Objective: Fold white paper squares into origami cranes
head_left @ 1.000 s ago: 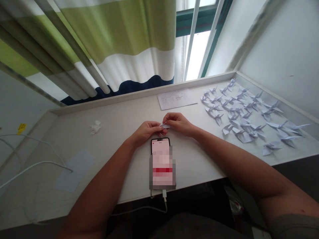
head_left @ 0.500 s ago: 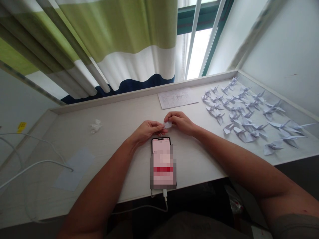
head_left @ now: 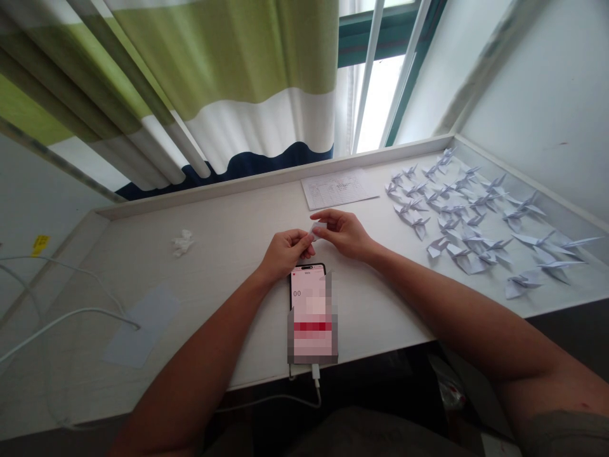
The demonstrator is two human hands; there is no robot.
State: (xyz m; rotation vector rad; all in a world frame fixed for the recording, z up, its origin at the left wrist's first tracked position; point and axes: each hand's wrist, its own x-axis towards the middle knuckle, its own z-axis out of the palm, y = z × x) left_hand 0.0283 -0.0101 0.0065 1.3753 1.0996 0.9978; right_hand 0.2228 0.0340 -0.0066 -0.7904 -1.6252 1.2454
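Note:
Between my two hands is a small folded piece of white paper (head_left: 318, 226), partly covered by the fingers. My left hand (head_left: 287, 252) pinches its near left side between thumb and fingers. From the right, my right hand (head_left: 343, 232) grips it too, its thumb pressed against the paper and its index finger stretched along the far side. Just below the hands a phone (head_left: 311, 311) lies on the table, its screen lit pink and partly blurred out. The paper's exact folds are too small to make out.
Several folded paper cranes (head_left: 469, 216) spread over the right of the white table (head_left: 228, 254). A printed sheet (head_left: 340, 188) lies beyond my hands. To the left are crumpled tissue (head_left: 182, 242), a blank paper sheet (head_left: 143, 330) and white cables (head_left: 71, 312). A charging cable (head_left: 315, 381) hangs off the front edge.
My right hand has shifted slightly, its thumb now on the near face of the paper and its index finger extended. The paper has tilted and moved a little away from me.

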